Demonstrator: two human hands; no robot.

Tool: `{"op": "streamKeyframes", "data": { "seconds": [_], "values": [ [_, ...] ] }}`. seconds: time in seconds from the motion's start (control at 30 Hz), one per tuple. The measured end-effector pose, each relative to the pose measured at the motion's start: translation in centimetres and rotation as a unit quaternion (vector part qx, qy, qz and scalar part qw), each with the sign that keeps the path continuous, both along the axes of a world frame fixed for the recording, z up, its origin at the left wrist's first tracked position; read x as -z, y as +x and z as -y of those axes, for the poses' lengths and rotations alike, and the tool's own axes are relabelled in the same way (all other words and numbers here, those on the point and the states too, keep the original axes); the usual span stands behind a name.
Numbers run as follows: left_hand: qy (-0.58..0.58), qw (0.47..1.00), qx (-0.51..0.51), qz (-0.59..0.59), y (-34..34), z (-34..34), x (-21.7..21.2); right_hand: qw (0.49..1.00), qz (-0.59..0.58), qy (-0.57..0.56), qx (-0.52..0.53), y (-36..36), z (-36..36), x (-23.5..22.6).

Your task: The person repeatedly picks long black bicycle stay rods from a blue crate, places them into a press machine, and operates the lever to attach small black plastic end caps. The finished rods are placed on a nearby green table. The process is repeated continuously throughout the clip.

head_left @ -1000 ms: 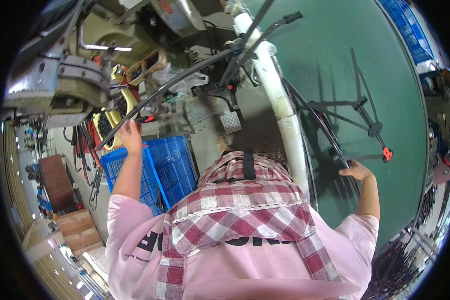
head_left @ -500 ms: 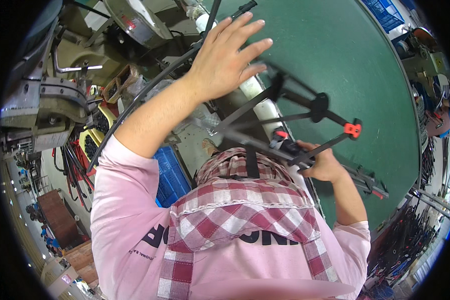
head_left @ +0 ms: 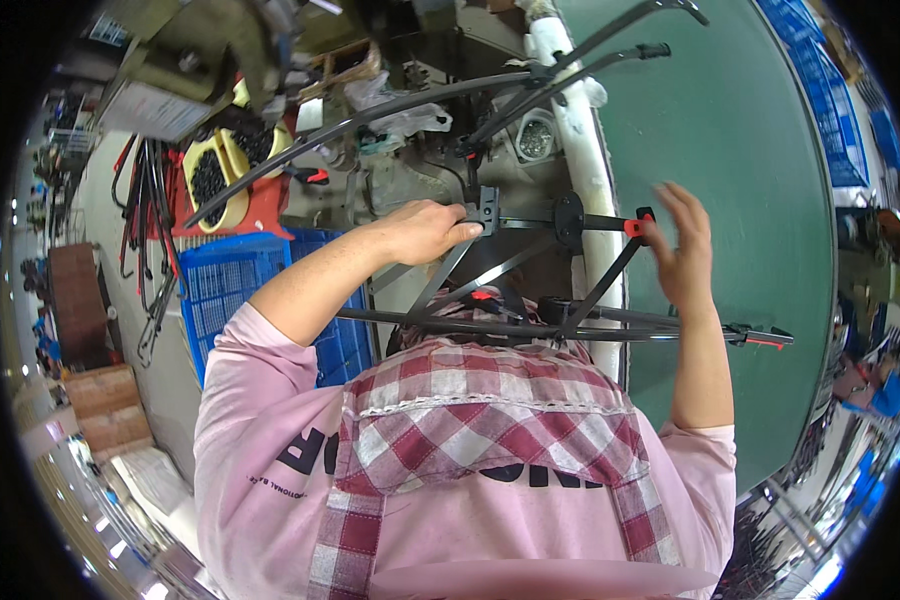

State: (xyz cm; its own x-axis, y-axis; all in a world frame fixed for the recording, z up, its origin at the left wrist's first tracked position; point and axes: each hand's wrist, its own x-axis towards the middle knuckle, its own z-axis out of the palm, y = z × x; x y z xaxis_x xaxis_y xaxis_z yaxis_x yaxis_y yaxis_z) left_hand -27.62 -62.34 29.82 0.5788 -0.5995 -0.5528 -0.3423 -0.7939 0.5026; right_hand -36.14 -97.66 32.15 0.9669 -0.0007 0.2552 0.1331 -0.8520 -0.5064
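Black frame (head_left: pixel 530 262) partly hidden by left hand (head_left: pixel 425 230).

Green tabletop (head_left: pixel 730 150) and the grey workshop floor (head_left: pixel 105 215) beside it

The tabletop is a broad dark green surface on the right of the view, its near edge lined by a white padded tube (head_left: pixel 585 140); long black curved rods (head_left: pixel 390 110) rest across that edge and reach out over the floor, and a black rod frame with red clips (head_left: pixel 570 270) sits over the same edge. On the floor to the left stand a blue plastic crate (head_left: pixel 225 290), a red stand carrying yellow trays of small black parts (head_left: pixel 210 180), stacked cardboard boxes (head_left: pixel 105 410) and a bundle of black and red rods (head_left: pixel 150 250).
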Motion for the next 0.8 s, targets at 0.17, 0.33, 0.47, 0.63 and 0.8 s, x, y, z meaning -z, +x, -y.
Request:
{"op": "streamKeyframes", "data": {
  "seconds": [0.17, 0.33, 0.47, 0.63, 0.8],
  "values": [
    [-0.041, 0.997, -0.015, 0.067, -1.8, -3.1, -0.6, 0.957, -0.166, -0.212, -0.104, 3.6, -5.9, 0.0],
    [-0.022, 0.996, -0.031, 0.085, -1.9, -5.4, -3.3, 0.939, -0.216, -0.252, -0.092, 4.7, -9.0, -2.7],
    [-0.011, 0.994, -0.06, 0.088, -1.3, -7.4, -2.4, 0.949, -0.18, -0.253, -0.047, 5.8, -12.1, -2.2],
    [-0.086, 0.989, -0.096, 0.075, 1.7, -9.9, -3.7, 0.963, -0.103, -0.238, -0.073, 5.5, -14.2, -3.3],
    [-0.168, 0.887, -0.033, 0.43, 2.3, -9.5, -8.4, 0.977, -0.045, -0.186, -0.092, 3.4, -14.7, -4.9]
  ]
}}
